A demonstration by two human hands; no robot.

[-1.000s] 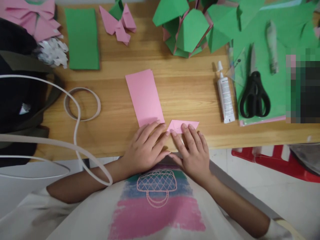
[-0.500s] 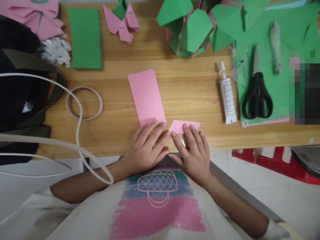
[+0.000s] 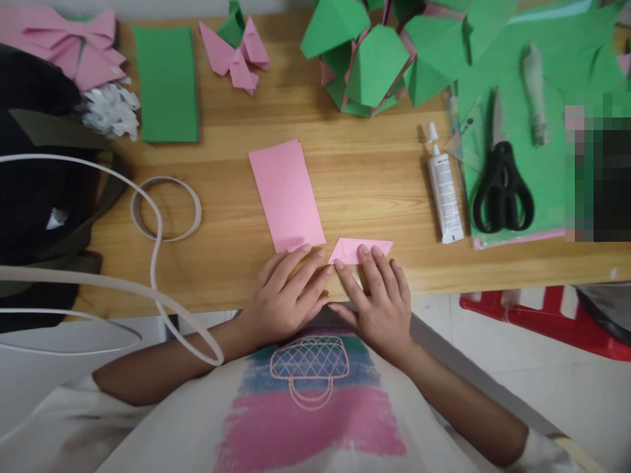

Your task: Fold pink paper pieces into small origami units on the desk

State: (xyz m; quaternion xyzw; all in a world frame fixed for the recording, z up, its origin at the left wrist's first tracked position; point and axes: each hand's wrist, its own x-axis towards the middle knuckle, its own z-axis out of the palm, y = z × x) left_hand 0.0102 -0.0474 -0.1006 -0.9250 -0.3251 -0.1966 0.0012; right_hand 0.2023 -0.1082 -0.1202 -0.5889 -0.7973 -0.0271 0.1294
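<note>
Right hand (image 3: pixel 382 295): fingers slightly apart and lowered, tips resting on the small folded pink paper (image 3: pixel 349 249), which lies on the table (image 3: pixel 374 187) near its front edge. Left hand (image 3: pixel 280 299): fingers extended, slightly apart, tips at the near edge of the pink sheet (image 3: pixel 286 197), contact there cannot be told; forefinger just beside the folded paper's left corner. To the right, a white capped tube (image 3: pixel 446 197) lies on the wood, black-handled scissors (image 3: pixel 503 157) on green sheets (image 3: pixel 549 184).
</note>
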